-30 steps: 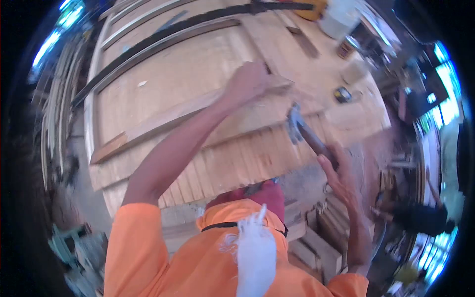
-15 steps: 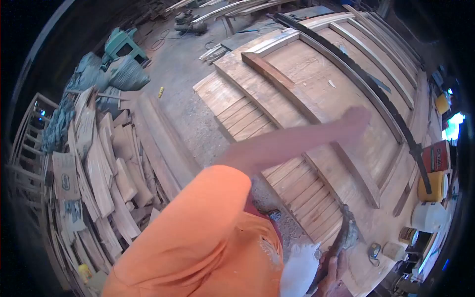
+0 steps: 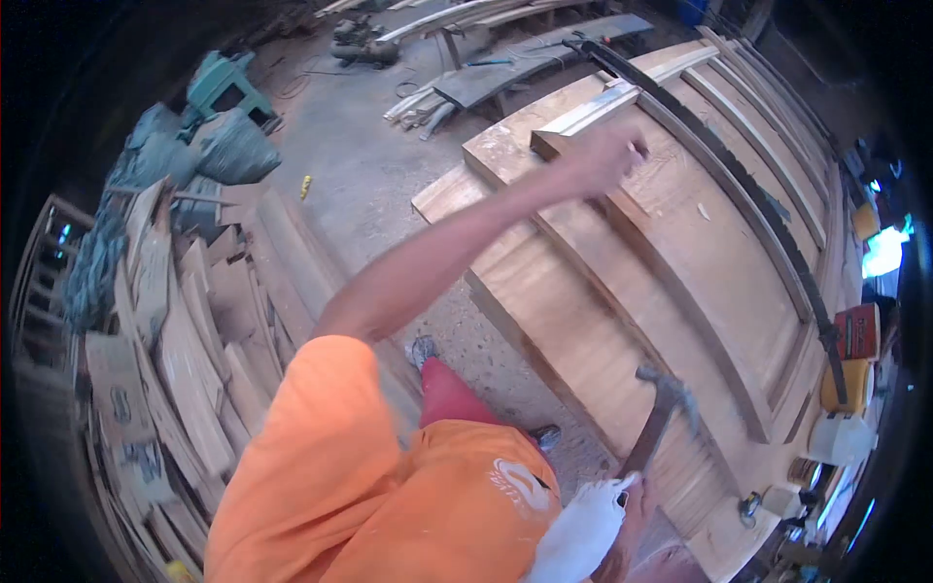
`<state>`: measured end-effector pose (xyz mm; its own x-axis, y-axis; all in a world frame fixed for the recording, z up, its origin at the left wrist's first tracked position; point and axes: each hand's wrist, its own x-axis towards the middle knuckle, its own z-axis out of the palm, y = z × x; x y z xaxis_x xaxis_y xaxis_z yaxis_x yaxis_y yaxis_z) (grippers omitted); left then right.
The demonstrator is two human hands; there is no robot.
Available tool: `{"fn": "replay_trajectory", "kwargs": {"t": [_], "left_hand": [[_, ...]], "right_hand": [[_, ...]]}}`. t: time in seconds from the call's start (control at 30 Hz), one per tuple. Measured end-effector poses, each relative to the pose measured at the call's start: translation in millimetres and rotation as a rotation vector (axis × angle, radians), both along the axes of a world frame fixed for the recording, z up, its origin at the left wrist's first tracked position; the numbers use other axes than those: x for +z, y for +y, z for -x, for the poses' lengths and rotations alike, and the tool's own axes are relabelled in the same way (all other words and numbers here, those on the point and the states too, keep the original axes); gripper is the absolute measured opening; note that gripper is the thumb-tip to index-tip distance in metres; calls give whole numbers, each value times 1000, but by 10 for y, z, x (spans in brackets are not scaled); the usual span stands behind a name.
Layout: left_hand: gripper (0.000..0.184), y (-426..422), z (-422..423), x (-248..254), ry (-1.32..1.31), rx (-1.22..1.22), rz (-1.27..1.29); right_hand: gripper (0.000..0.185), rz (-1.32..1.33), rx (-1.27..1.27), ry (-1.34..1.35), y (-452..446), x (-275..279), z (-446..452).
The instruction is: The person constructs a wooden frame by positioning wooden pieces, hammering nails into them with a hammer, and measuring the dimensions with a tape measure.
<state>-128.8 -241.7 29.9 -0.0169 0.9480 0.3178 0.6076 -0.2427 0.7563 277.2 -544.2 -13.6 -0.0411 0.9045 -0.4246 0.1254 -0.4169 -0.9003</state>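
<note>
My left hand [image 3: 607, 160] is stretched out over the wooden panel, above the end of a brown wooden batten [image 3: 671, 262]. Its fingers look curled in; a small dark spot shows at the fingertips, too blurred to name. Low on the right, my right hand [image 3: 637, 497] is wrapped round the handle of a hammer [image 3: 666, 398], whose metal head points up over the near boards. A white cloth or bag [image 3: 583, 530] hangs beside my right wrist and partly hides it. The wooden panel [image 3: 583, 330] lies in front of me with several battens across it.
A long dark bar [image 3: 724, 160] crosses the panel's far side. At right stand a yellow container [image 3: 847, 384], a white tub [image 3: 841, 439] and a tape measure [image 3: 749, 507]. Scrap wood [image 3: 190, 360] is piled at left, near sacks [image 3: 233, 146] and a green stool [image 3: 231, 89].
My left hand has swung back to the left and up, toward the batten's far end. The hammer in my right hand has tilted, its head showing more clearly. The view has shifted too.
</note>
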Motion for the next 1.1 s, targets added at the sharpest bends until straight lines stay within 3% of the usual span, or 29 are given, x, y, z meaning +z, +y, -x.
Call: {"fn": "replay_trajectory", "kwargs": {"t": [0.07,0.23,0.27,0.33,0.4,0.53,0.67,0.87,0.9,1.1], "left_hand": [[23,-265,743,267,-68,-12,128],[28,-659,2768,203,-165,-31,13],[26,-661,3106,213,-170,-7,84],[25,-504,3427,282,-168,-25,158],[22,-309,3677,372,7,-78,-14],[17,344,3307,547,69,-262,-84],[17,1135,2611,294,75,-622,-73],[14,1831,1908,-236,279,-932,-150],[16,1900,1831,-288,252,-983,-179],[11,2348,1330,-382,399,-1303,-191]], "right_hand": [[48,22,113,11,198,165,673],[52,69,-82,28,437,361,2387],[52,40,-83,55,475,470,2692],[52,6,-124,79,532,616,3063],[53,-15,-179,105,620,665,3370],[54,-103,-313,21,850,653,3855],[52,-101,-409,38,1035,509,4119],[50,-92,-569,-27,1366,524,4656],[40,-87,-585,-35,1386,547,4718],[28,-82,-707,-177,1452,720,5214]]}}
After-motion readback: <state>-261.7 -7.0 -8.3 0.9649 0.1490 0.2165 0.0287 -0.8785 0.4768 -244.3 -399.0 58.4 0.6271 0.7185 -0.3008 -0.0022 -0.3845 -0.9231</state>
